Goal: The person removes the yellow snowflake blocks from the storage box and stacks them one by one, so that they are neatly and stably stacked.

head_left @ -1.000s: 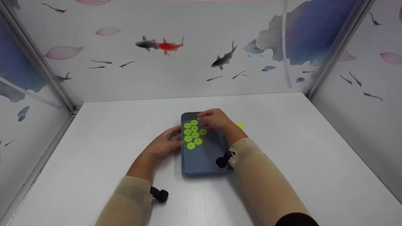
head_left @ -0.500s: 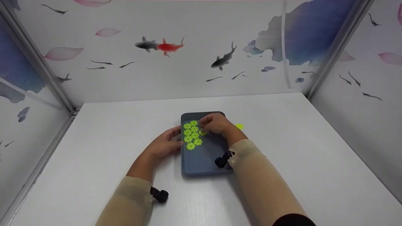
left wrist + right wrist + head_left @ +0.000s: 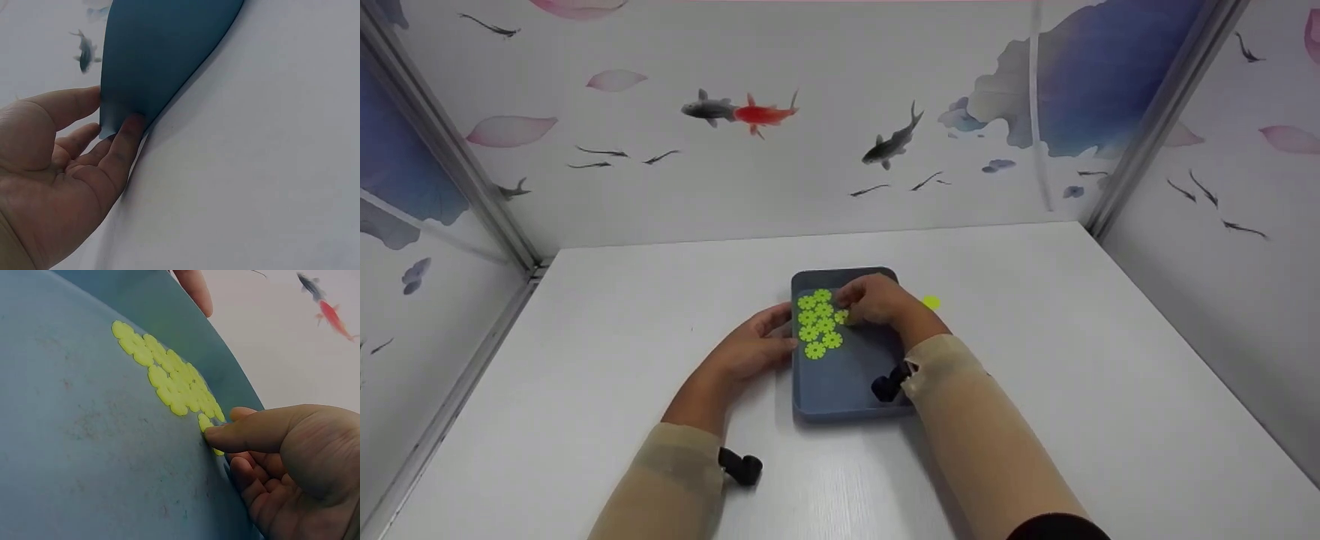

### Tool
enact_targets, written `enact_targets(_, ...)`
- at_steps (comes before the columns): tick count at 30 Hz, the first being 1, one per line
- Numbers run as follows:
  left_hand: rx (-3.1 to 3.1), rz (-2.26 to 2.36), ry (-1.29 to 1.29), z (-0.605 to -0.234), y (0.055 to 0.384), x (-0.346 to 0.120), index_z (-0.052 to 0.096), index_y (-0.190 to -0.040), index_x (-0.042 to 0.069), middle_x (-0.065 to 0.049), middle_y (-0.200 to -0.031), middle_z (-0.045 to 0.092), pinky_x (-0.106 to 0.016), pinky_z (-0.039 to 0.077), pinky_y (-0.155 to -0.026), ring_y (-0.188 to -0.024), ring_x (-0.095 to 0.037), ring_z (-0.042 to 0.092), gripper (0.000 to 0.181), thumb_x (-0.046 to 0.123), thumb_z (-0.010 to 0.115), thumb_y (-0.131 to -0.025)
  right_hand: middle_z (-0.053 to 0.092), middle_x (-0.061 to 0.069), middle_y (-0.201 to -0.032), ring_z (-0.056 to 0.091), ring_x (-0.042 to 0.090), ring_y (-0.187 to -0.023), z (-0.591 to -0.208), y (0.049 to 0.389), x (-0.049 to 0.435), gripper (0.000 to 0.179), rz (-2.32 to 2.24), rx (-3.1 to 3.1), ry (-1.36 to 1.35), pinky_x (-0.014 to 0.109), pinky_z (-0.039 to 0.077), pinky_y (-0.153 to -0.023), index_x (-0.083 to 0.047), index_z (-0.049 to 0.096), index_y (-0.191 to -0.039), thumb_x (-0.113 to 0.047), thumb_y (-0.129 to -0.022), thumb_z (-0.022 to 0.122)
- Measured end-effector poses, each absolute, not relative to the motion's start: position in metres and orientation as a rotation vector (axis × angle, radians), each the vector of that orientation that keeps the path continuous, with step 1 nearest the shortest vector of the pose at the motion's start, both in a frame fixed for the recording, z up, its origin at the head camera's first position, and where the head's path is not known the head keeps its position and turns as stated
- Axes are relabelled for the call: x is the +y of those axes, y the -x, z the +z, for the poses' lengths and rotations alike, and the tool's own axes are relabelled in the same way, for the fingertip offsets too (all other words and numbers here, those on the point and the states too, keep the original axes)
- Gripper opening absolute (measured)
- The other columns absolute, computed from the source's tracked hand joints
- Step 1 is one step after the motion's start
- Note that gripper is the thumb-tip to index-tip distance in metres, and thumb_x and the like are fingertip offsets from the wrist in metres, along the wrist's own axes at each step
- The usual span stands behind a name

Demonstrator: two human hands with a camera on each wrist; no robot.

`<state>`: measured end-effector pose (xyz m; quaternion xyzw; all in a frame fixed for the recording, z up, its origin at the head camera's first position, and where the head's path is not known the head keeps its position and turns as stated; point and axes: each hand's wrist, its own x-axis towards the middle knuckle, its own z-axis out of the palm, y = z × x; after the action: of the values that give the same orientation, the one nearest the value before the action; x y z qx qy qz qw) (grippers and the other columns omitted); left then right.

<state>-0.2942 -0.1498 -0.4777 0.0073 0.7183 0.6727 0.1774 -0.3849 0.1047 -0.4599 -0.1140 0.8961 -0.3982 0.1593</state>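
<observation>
Half-hiding flower (image 3: 205, 422); right grip (image 3: 301, 458) seemingly pinching.

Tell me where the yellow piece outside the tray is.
In the head view, the yellow piece lies on the white table, off to the right of the tray, just beyond the wrist of the right hand.

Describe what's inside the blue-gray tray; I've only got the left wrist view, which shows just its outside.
Observer: Yellow-green flower-shaped pieces lie clustered in the left half of the tray.
Operator: And the right hand?
Observer: The right hand has its thumb on the end piece, at the cluster's right side.
Operator: Anything off the tray?
Observer: A yellow thing shows on the table, right of the tray; too small to identify.
</observation>
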Motion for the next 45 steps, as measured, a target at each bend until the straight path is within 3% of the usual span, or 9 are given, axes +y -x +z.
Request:
enact_targets(9,2.048,1.88,-0.061,-0.4793,0.2954,-0.1513,0.04,-0.166,0.017,-0.005,-0.176,0.033,-0.046,0.045,-0.125,-0.161,-0.029,0.038,0.076,0.004,0.072,-0.099,0.077,0.005,-0.129,0.067,0.02,-0.105,-0.4641,0.3847,0.1045,0.044,-1.148,2.603,0.369,0.039,0.06,-0.095,-0.015,0.078,-0.131,-0.003,-0.089,0.082)
enact_targets(19,2.058,1.881,-0.003,-0.4795,0.2937,-0.1512,0.043,-0.164,0.023,-0.003,-0.174,0.036,-0.046,0.043,-0.126,-0.163,-0.028,0.034,0.074,0.007,0.073,-0.098,0.076,0.008,-0.128,0.069,0.026,-0.118,-0.4669,0.3855,0.1031,0.04,-1.218,2.623,0.362,0.046,0.058,-0.107,-0.014,0.078,-0.129,-0.003,-0.091,0.08)
enact_targets(32,2.065,1.883,-0.037,-0.4794,0.2952,-0.1525,0.042,-0.165,0.02,-0.006,-0.175,0.035,-0.048,0.043,-0.126,-0.161,-0.03,0.037,0.075,0.005,0.073,-0.098,0.077,0.007,-0.117,0.071,0.02,-0.097,-0.4672,0.3874,0.1019,0.029,-1.298,2.647,0.291,0.034,0.06,-0.084,-0.013,0.077,-0.13,-0.019,-0.103,0.068)
enact_targets(38,2.047,1.892,-0.059,-0.4792,0.2951,-0.1531,0.04,-0.166,0.018,-0.006,-0.175,0.034,-0.048,0.043,-0.126,-0.161,-0.03,0.038,0.076,0.005,0.073,-0.098,0.077,0.009,-0.116,0.071,0.021,-0.093,-0.466,0.3874,0.1018,0.03,-1.459,2.577,0.247,0.032,0.059,-0.076,-0.01,0.077,-0.13,-0.02,-0.102,0.069)
enact_targets(45,2.073,1.88,-0.025,-0.4801,0.2951,-0.152,0.043,-0.164,0.019,-0.005,-0.174,0.037,-0.047,0.046,-0.124,-0.159,-0.028,0.041,0.075,0.007,0.074,-0.097,0.077,0.01,-0.118,0.07,0.018,-0.092,-0.4641,0.3893,0.1027,0.027,-1.759,2.405,0.175,0.039,0.061,-0.087,-0.01,0.078,-0.126,-0.02,-0.101,0.074)
